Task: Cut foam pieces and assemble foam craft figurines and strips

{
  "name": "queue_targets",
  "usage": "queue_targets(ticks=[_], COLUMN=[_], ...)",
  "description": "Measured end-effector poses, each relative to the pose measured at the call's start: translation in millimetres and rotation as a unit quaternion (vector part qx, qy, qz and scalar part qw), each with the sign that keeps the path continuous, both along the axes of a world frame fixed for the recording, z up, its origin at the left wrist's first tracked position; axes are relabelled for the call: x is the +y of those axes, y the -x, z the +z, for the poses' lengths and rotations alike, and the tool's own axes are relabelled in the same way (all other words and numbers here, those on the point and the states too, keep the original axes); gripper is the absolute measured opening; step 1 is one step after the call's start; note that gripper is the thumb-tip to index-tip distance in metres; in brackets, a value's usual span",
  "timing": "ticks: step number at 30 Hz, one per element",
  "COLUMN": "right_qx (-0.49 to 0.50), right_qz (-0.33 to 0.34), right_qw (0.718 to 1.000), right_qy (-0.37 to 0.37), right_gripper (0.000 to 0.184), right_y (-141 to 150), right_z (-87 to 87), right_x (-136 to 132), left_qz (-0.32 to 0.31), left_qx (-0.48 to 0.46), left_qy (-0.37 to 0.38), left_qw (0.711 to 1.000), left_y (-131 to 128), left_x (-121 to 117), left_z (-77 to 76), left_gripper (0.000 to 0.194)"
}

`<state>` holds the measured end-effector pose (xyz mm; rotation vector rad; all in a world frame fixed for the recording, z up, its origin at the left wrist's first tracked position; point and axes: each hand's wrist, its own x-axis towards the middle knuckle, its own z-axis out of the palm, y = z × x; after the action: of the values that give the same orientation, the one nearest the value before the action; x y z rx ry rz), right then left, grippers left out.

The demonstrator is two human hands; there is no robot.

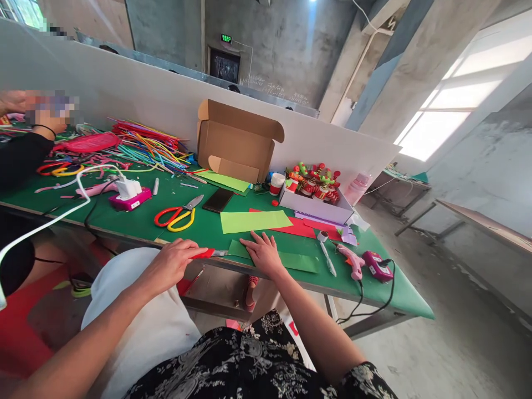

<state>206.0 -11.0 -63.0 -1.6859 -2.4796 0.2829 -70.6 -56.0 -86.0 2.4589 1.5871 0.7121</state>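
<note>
My left hand (173, 262) is closed around a red-handled utility knife (203, 254) at the table's front edge. Its blade points right and meets the left end of a dark green paper strip (299, 261). Flat on that strip lies my right hand (263, 254), fingers spread, covering part of it. Just behind it are a light green paper sheet (253, 221) and red paper (297, 227) partly beneath. Scissors (178, 215) with red and yellow handles rest beyond my left hand, beside a dark phone (218, 200).
On the right are a pink glue gun (351, 260), a purple power socket (377, 266) with cables, and a white box (318, 206) of red-green figures. An open cardboard box (236, 141) stands behind. Pipe cleaners (149, 147) pile at left, near a co-worker's arm (25, 155).
</note>
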Motion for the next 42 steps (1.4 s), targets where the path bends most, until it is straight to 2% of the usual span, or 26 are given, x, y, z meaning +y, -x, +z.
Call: queue_targets(ticks=[9, 17, 42], right_qx=[0.0, -0.012, 0.004], right_qz=[0.002, 0.001, 0.001], right_qw=[1.0, 1.0, 1.0], right_qy=[0.013, 0.013, 0.005], right_gripper=[0.042, 0.042, 0.041], right_y=[0.1, 0.4, 0.4], right_z=[1.6, 3.4, -0.7], right_x=[0.1, -1.3, -0.5], left_qz=[-0.004, -0.01, -0.009], left_qx=[-0.002, -0.008, 0.009], left_qy=[0.003, 0.006, 0.003], left_qw=[1.0, 1.0, 1.0], left_y=[-2.8, -6.1, -7.8], left_x=[0.6, 0.6, -1.2], left_z=[-3.6, -0.5, -2.3], left_gripper=[0.058, 0.055, 0.055])
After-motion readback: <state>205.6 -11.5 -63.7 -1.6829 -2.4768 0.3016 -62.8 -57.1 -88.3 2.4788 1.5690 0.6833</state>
